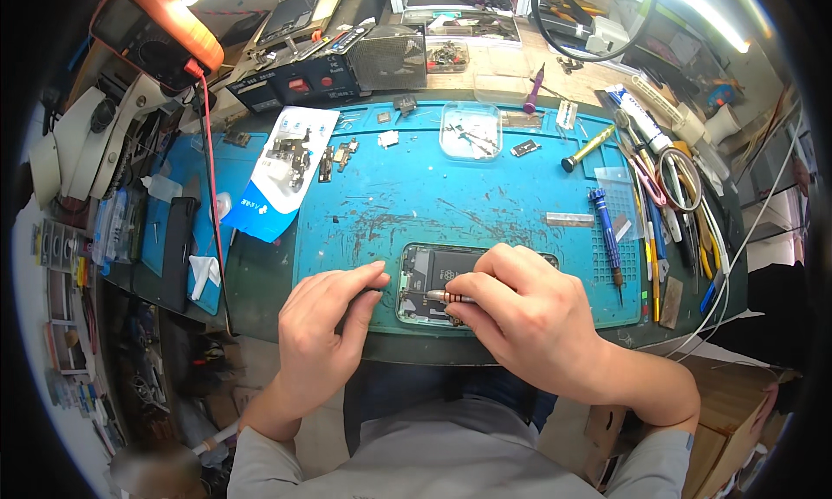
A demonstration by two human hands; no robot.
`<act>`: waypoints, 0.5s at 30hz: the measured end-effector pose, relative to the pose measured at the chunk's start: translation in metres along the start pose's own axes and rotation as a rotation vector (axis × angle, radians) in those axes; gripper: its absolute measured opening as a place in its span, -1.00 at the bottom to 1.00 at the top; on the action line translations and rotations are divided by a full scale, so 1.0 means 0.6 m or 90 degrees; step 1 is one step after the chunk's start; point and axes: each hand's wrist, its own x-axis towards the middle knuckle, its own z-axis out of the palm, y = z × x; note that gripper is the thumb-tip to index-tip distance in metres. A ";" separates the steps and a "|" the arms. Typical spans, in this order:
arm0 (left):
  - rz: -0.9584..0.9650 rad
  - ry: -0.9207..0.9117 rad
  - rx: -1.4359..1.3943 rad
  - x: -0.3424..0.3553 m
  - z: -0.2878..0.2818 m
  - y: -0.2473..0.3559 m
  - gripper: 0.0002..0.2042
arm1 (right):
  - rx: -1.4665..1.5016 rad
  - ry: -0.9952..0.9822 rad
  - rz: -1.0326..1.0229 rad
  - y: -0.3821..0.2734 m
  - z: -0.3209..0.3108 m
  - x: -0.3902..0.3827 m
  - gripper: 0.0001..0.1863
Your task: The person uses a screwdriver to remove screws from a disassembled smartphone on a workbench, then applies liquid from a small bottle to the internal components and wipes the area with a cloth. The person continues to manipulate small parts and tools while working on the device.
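An opened phone (446,265) with its dark battery and inner parts showing lies sideways on the blue mat (364,221). My right hand (529,313) is closed on a short silver tool (451,296) with striped bands, held low over the phone's lower middle, its working end pointing left. My left hand (325,321) rests beside the phone's left end, fingers curved and thumb a little apart; I make out nothing held in it. A blue screwdriver (607,230) lies to the right, near a metal strip (568,219).
A white-and-blue packet (260,208) with boards and a clear tray (471,135) sit farther back. An orange multimeter (152,35) and white microscope (74,143) stand left. Pliers and tweezers (676,178) crowd the right. A black boxed device (295,83) stands behind the mat.
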 end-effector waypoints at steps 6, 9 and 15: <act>0.032 -0.012 0.003 0.009 0.005 0.006 -0.75 | 0.008 0.004 0.004 -0.007 -0.011 -0.002 -0.78; 0.060 -0.037 0.008 0.019 0.005 0.010 -0.79 | 0.009 0.013 -0.009 -0.015 -0.019 0.000 -0.79; 0.151 0.005 0.113 0.075 0.010 -0.025 -0.84 | -0.039 0.043 0.001 -0.001 -0.043 -0.001 -0.82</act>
